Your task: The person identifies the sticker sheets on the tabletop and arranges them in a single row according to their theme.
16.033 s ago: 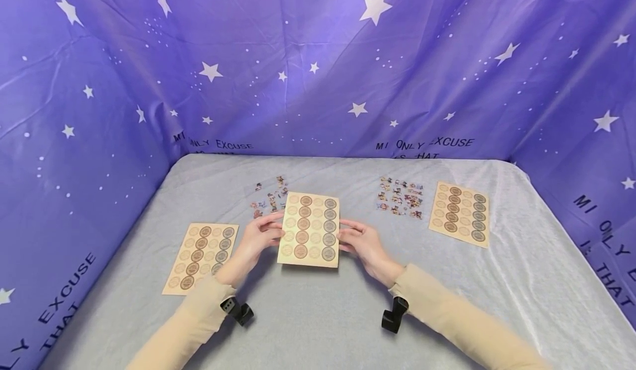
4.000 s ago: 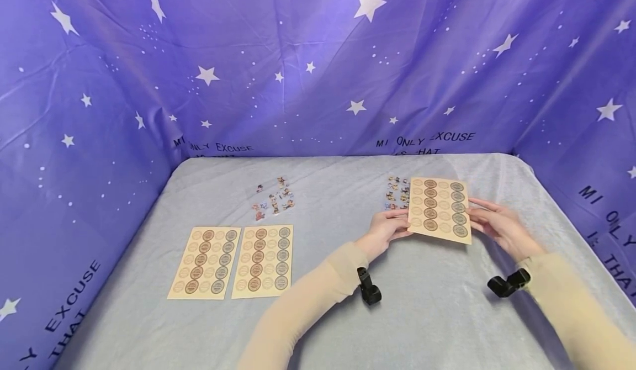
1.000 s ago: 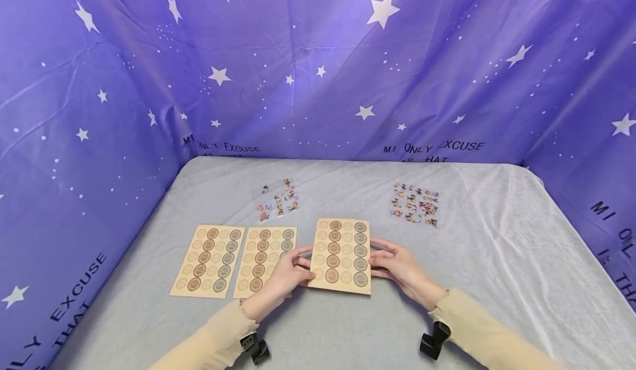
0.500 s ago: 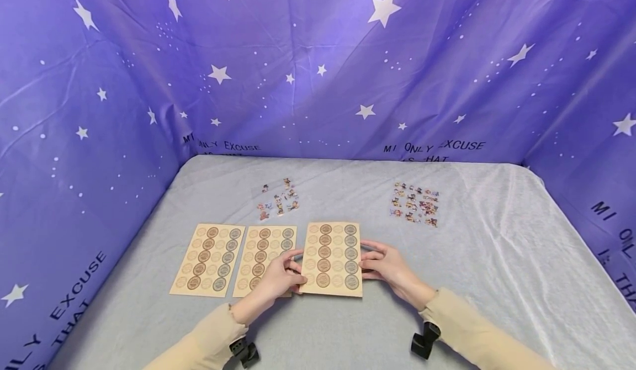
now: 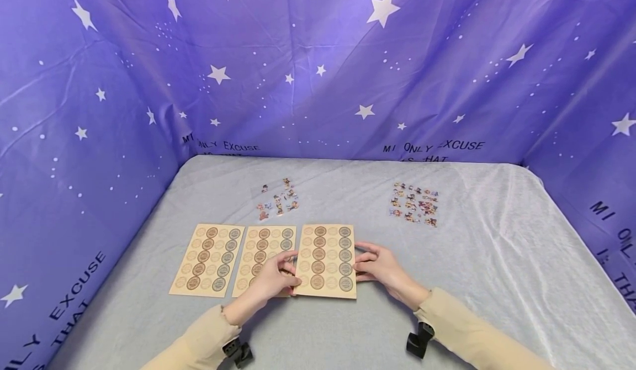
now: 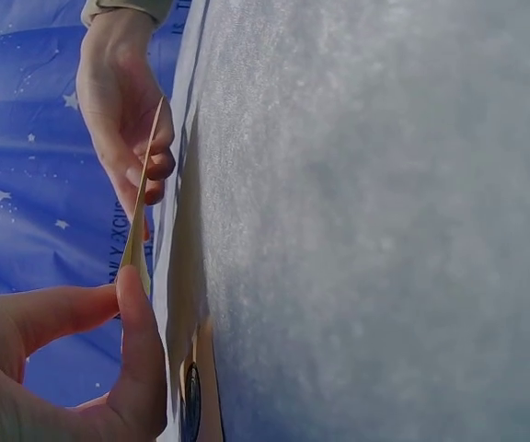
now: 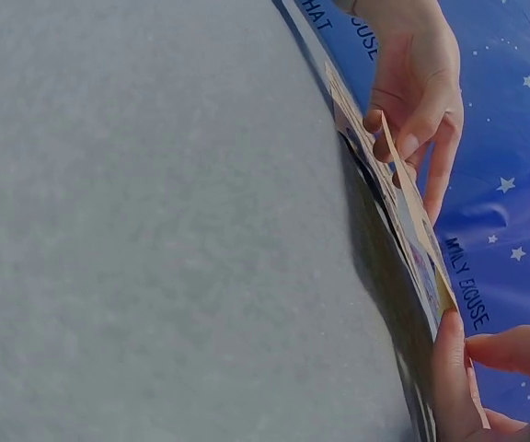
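Between both hands is a tan sheet of round stickers (image 5: pixel 326 260), printed in brown and grey columns. My left hand (image 5: pixel 270 276) pinches its left edge near the lower corner, thumb on top. On the opposite edge my right hand (image 5: pixel 385 270) pinches it between thumb and fingers. Both wrist views show the sheet edge-on, raised a little above the cloth. Left of it lies a matching sticker sheet (image 5: pixel 260 246), partly covered by my left hand. Beyond that one, a further matching sheet (image 5: pixel 206 260) lies flat and slightly slanted.
Two clear sheets of small colourful figure stickers lie farther back: one clear sheet (image 5: pixel 278 199) left of centre, another clear sheet (image 5: pixel 414 204) to the right. A grey cloth (image 5: pixel 487 259) covers the table. Purple star-print curtains (image 5: pixel 318 61) enclose the back and sides.
The tan sheet in both hands was carried from the far right to the centre, then moved slightly left and nearer the middle sheet. An earlier tan sheet now lies beside the leftmost one.
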`<state>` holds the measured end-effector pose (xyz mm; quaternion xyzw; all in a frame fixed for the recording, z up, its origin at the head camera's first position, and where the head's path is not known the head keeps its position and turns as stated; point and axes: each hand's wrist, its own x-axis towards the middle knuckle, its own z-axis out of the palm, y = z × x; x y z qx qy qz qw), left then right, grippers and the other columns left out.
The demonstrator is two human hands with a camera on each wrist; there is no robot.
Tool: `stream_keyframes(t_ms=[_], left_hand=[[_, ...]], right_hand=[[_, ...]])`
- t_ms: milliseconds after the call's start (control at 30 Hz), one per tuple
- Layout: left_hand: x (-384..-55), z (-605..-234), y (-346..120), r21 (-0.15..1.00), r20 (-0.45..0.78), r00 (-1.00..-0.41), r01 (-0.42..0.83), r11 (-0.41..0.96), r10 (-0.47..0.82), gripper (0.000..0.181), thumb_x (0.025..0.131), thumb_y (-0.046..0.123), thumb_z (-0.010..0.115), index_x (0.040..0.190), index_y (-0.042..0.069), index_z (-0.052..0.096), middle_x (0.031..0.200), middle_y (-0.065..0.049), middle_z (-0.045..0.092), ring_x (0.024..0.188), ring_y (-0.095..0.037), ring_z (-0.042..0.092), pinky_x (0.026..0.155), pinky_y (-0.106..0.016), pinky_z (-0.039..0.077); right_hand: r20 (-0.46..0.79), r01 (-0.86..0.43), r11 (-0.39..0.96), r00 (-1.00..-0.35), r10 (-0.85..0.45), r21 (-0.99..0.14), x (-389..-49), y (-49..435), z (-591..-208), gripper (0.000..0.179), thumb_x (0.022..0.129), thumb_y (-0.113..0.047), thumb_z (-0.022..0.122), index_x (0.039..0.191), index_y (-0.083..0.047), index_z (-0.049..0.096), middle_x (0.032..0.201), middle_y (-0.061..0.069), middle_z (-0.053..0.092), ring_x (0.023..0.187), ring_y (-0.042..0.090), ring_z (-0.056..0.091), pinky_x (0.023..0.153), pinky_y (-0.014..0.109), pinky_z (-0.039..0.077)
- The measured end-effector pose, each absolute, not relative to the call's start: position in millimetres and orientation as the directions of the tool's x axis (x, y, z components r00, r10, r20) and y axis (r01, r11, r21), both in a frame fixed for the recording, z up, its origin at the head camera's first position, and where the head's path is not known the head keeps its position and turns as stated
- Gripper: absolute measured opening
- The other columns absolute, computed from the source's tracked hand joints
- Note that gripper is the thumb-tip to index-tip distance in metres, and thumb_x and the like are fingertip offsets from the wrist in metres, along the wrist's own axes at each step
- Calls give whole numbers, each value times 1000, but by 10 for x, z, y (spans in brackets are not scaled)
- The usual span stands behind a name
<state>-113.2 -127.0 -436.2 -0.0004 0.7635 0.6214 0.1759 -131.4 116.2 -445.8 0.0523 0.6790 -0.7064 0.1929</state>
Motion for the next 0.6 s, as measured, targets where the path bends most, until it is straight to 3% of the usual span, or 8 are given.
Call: stream_keyframes(t_ms=[600], left_hand=[[-1159, -4391, -1289, 931, -271, -936, -195, 310, 224, 64, 67, -12, 64, 127, -9, 40, 74, -5, 50, 47, -10, 50, 44, -28, 51]], right_hand=[[-293, 278, 98, -928, -228, -956, -1325, 1144, -4512, 56, 76, 13, 55, 128, 13, 34, 74, 11, 59, 61, 16, 60, 60, 35, 55]])
